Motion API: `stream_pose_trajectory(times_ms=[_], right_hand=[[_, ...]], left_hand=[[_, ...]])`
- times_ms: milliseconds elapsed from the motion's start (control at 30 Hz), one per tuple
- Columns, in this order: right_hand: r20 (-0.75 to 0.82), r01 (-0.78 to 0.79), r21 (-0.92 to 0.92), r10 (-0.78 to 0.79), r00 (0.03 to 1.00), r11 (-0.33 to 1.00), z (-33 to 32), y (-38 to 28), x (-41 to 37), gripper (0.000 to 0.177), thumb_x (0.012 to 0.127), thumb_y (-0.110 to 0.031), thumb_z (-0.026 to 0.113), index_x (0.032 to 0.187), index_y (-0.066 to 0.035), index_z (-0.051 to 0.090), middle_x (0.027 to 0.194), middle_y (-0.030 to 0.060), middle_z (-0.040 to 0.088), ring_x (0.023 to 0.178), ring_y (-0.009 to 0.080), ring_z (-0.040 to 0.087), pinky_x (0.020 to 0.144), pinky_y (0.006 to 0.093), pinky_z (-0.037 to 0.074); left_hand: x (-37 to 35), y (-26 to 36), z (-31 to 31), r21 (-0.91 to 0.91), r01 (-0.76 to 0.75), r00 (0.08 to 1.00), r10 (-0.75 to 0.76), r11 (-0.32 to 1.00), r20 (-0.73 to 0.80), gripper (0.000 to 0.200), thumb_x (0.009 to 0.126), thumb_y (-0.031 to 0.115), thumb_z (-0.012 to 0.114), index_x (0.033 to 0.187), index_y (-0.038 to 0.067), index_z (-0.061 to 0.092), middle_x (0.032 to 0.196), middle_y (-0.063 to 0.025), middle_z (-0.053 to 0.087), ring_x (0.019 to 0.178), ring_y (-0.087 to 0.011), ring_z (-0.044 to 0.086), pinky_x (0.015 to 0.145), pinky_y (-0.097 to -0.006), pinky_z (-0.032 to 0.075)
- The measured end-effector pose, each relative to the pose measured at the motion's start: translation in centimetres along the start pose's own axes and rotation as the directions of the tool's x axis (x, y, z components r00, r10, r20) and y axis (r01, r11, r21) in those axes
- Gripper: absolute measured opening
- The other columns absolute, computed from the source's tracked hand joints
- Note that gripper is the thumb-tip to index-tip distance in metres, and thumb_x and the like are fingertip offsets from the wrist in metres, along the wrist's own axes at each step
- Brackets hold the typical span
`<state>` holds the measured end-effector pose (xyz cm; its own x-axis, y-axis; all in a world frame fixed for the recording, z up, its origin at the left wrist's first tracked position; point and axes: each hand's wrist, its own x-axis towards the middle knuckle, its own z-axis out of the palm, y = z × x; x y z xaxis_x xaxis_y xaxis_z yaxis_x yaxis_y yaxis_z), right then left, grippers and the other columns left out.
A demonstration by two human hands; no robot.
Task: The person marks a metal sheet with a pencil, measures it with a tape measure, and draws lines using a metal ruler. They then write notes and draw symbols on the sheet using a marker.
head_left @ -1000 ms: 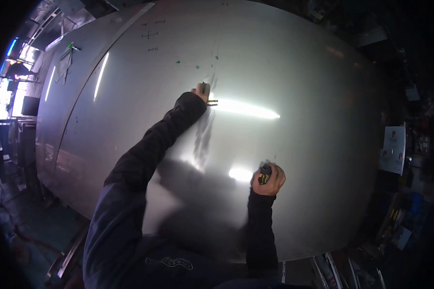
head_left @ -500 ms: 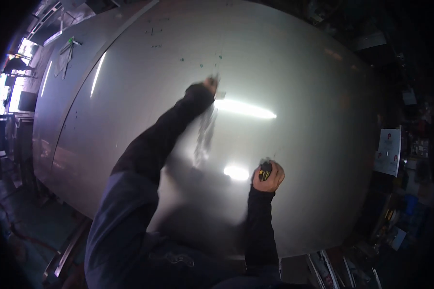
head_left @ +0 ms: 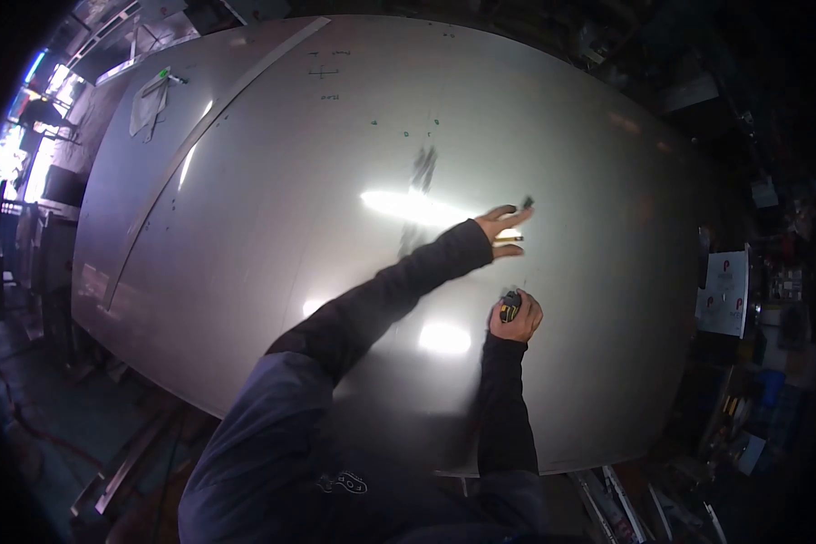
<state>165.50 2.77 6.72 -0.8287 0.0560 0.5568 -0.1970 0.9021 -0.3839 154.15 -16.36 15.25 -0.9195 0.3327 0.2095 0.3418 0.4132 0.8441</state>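
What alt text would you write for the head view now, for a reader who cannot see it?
A person's right hand grips a black-and-yellow tape measure over a shiny metal sheet; the left hand, farther forward, has a small, blurred dark object at its tip. A long strip lies across the sheet's left part.

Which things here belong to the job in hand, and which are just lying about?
Seemingly in use:
black-and-yellow tape measure in the right hand
small dark object by the left hand
metal sheet beneath them

Apparently lying about:
pale cloth, upper left
white panel, right
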Motion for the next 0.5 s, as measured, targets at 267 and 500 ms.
stream_pose_trajectory(times_ms=[267,500], right_hand=[[-0.034,0.031,0.003,-0.031,0.999,1.000,0.4,0.3,-0.5,0.044,0.068,-0.016,0.074,0.110,-0.007,0.062,0.103,0.0147,0.062,0.100,0.0353,0.057,0.091,0.0481,0.045],[0.312,0.063,0.400,-0.201,0.929,0.914,-1.4,-8.9,-1.0,0.064,0.069,-0.025,0.082,0.124,-0.003,0.057,0.105,0.0182,0.062,0.101,0.0363,0.057,0.091,0.0462,0.045]], left_hand=[[-12.3,2.5,-2.6,0.006,0.171,0.985,-0.171,0.985,0.017,0.036,0.088,0.030,0.070,0.110,0.002,0.067,0.101,-0.0173,0.069,0.089,-0.0316,0.068,0.080,-0.0378,0.054],[-19.5,-0.1,-4.5,0.018,0.295,0.944,-0.289,0.955,-0.160,0.050,0.085,0.037,0.073,0.120,0.004,0.063,0.108,-0.0181,0.069,0.096,-0.0309,0.068,0.085,-0.0363,0.054]])
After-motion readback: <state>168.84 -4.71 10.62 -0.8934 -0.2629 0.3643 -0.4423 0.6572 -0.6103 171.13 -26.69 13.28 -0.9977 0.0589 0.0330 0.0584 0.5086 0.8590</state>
